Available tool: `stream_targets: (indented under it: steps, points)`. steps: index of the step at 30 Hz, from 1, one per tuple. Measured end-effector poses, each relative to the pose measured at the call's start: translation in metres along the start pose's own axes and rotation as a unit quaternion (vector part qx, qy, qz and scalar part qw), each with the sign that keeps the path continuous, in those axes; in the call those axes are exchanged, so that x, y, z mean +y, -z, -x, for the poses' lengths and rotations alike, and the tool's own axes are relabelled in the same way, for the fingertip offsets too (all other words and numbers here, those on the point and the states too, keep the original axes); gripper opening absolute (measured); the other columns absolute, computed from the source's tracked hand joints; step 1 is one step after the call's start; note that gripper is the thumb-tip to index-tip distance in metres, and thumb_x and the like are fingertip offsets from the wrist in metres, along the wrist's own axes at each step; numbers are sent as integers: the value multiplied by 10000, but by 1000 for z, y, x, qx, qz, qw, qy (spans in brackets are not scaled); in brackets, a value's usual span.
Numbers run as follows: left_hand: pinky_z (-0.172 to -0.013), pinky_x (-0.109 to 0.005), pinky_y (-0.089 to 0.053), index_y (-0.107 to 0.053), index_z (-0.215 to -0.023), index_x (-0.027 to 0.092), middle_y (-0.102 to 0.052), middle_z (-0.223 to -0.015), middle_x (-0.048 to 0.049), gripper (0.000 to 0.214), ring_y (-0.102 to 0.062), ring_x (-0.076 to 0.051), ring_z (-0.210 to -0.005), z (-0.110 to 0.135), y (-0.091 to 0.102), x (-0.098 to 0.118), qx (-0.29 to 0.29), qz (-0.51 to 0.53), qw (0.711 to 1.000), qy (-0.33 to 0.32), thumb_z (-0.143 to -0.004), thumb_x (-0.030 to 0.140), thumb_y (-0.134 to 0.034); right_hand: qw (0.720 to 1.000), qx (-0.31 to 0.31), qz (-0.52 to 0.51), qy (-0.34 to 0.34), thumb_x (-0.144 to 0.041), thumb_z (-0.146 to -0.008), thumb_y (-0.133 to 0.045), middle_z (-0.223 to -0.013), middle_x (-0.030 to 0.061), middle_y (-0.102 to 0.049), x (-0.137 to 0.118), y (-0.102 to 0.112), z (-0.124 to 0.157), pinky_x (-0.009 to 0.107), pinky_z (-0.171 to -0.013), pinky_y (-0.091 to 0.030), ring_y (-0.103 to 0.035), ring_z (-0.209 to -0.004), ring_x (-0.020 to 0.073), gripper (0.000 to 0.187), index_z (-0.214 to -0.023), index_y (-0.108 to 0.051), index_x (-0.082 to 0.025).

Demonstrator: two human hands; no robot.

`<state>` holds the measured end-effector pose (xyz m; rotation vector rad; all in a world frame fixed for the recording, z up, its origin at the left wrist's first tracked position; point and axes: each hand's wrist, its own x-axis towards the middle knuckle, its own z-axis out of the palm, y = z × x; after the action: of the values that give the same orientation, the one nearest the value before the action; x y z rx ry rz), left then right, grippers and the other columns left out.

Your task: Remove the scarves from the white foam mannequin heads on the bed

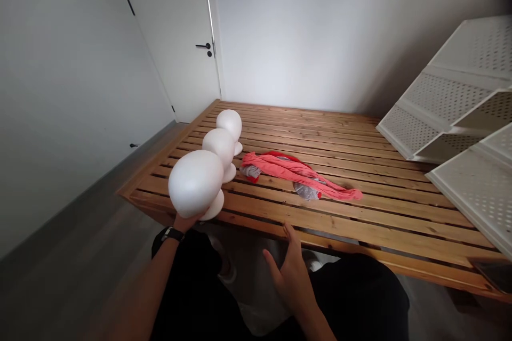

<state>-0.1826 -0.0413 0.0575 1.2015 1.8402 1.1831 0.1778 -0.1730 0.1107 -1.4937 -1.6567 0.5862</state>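
Observation:
Three white foam mannequin heads stand in a row on the slatted wooden bed base: a near head (196,184), a middle head (219,146) and a far head (229,123). My left hand (187,222) is at the neck of the near one, its fingers mostly hidden by the head. Over the front edge of the slats, my right hand (290,266) is open, thumb and fingers apart, holding nothing. Beyond it lies a long coral-red cloth (296,171), crumpled over some grey and red fabric (307,191).
The slatted bed base (340,226) stretches back to the white wall. White perforated baskets (440,101) stand at the right. A dark flat object (494,273) lies at the right front corner. A white door (172,26) is at the back left.

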Motion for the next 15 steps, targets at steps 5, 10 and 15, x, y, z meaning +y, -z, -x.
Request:
stream_targets:
  steps: [5,10,15]
  points:
    - [-1220,-428,-420,-663,-1201,133,-664,-1369,-145,600,-575,-270,-1341,-18,-12,-30,4,5,998,57,-668,304,-880,992,-97,-31,-78,-414,-1003,-541,-1626,149,-304,73,-13,50,545,-1222,-383,-382,-1504,297,724,-1598,-156,-267]
    - [-1236,-408,-415,-662,-1239,169,-621,-1436,-124,628,-540,-267,-1392,-22,-28,-45,30,-11,998,62,-677,361,-867,985,-113,-60,-118,-440,-1017,-496,-1609,148,-338,94,-12,52,500,-1217,-389,-418,-1481,270,686,-1586,-160,-260]
    - [-1245,-392,-391,-631,-1303,161,-601,-1461,-123,618,-531,-250,-1402,-27,-33,-42,19,-41,997,65,-751,389,-792,980,-152,-59,-111,-423,-999,-514,-1607,147,-356,104,-17,49,471,-1215,-391,-431,-1476,263,690,-1591,-205,-249]
